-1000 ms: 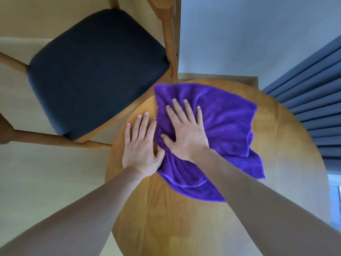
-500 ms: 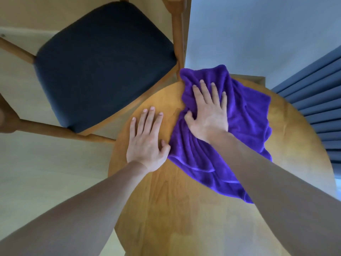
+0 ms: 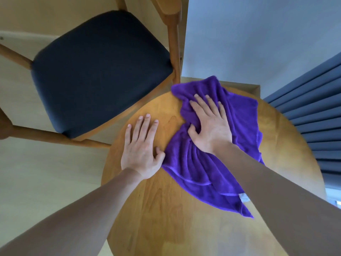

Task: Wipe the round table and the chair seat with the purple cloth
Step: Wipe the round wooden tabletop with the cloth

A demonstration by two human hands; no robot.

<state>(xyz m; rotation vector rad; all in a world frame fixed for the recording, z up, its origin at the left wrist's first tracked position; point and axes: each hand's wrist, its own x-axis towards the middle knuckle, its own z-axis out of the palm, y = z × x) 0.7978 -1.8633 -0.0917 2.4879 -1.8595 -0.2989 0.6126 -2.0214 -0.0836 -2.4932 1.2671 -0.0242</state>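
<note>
- Since half a second ago little has shifted: the right hand [image 3: 208, 126] sits at much the same far spot on the purple cloth [image 3: 199, 170], which a second ago lay nearer the middle of the round table [image 3: 166, 218]; the left hand [image 3: 141, 150] has stayed flat where it was.
- The right hand presses the cloth with fingers spread and nearly straight, thumb tucked into a fold; it is pressing rather than clutching.
- The left hand lies released, palm down on bare wood, its thumb touching the cloth's near-left edge.
- The cloth is rumpled and stretches from the table's far edge back toward the person's right forearm. Its far corner overhangs the rim, close to the wooden chair leg [image 3: 174, 43].
- The chair seat [image 3: 99, 71], dark and padded, stands just beside the table's far-left rim.
- Bare tabletop lies open at the near side and on the right, toward the blue curtain [image 3: 313, 111].
- A pale floor [image 3: 46, 172] shows left of the table.
</note>
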